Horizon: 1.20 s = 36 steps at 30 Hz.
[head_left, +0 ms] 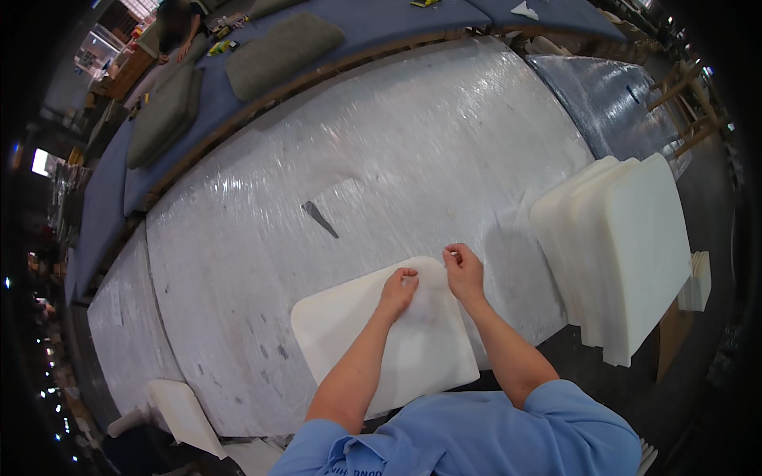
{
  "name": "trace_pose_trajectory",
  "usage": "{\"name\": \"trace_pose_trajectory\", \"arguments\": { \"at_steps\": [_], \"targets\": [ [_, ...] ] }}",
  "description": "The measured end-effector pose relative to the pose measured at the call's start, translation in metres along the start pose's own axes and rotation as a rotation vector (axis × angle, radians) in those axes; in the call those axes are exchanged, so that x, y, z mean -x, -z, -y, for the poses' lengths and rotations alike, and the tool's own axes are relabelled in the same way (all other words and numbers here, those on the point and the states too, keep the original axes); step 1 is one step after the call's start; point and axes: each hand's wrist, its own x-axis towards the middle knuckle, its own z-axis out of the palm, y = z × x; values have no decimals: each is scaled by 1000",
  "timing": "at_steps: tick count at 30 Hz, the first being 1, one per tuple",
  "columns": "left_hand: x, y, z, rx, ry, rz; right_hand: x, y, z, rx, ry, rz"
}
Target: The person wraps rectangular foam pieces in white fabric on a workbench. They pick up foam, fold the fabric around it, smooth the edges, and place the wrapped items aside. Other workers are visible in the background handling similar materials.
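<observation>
A white foam cushion pad with rounded corners lies flat on the plastic-wrapped table in front of me. My left hand is over its far part, fingers curled and thumb against them. Just past the pad's far right corner is my right hand, with thumb and fingertips pinched together. Whatever either hand holds, if anything, is too small or hidden to make out. Farther off on the wrap, left of my hands, rests a dark, narrow tool like a blade or closed scissors.
White foam pads stand in a stack on the right. Another white pad leans at the lower left. Beyond the wrapped table, a blue-topped bench bears grey-green cushions. A person works there at the far left.
</observation>
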Motion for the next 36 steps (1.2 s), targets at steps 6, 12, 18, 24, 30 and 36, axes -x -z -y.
{"name": "trace_pose_trajectory", "arguments": {
  "at_steps": [6, 12, 18, 24, 30, 36],
  "targets": [
    [-3, 0, 0, 65, 54, 12, -12, -26, -11, -458, -534, 365],
    [-6, 5, -5, 4, 61, 13, -36, -4, -7, -564, -636, 300],
    [-10, 4, 2, -51, 18, 8, -40, -21, 22, -461, -499, 504],
    [2, 6, -6, -38, 109, 57, -81, -35, -9, -543, -715, 433],
    [-5, 6, -5, -41, 93, 48, -76, -22, 16, -568, -541, 524],
    [-1, 6, -2, -16, 107, 78, -75, -17, -17, -690, -515, 254]
  ]
}}
